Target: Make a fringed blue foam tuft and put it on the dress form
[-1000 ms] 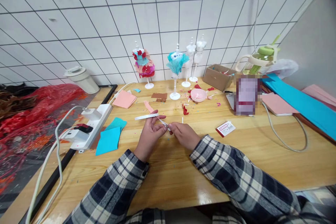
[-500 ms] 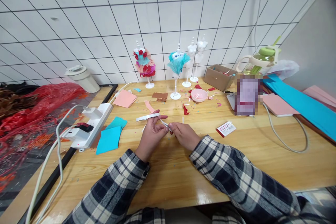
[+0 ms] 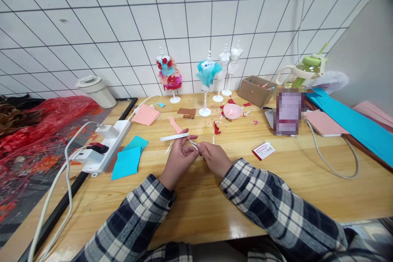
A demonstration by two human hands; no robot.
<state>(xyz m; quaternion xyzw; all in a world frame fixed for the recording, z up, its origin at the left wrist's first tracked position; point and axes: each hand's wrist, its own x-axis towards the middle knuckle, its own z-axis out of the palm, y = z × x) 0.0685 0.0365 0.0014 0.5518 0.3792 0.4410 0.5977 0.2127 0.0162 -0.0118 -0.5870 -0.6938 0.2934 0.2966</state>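
Observation:
A roll of white tape (image 3: 170,137), seen nearly edge-on, hangs on the fingers of my left hand (image 3: 181,157), whose thumb and forefinger are pinched together. From the roll a narrow strip (image 3: 193,143) runs across to my right hand (image 3: 214,157). The fingers of that hand are closed on the strip's end, and what lies right between the fingertips is partly hidden. Both hands are held just above the table (image 3: 202,204), with fingertips almost touching. Short white tape pieces (image 3: 168,148) lie on the wood beside my left hand.
Behind stand a mini dress form in red and pink paper (image 3: 170,74), one in teal (image 3: 208,74), and bare white ones (image 3: 223,67). A pink bowl (image 3: 232,111), cardboard box (image 3: 256,90), phone (image 3: 289,113), label (image 3: 263,150), blue paper (image 3: 125,162) and power strip (image 3: 109,147) surround the hands.
Hardly anything differs. The tape roll has tilted slightly, and the strip between my hands has shifted a little; both hands keep their grip.

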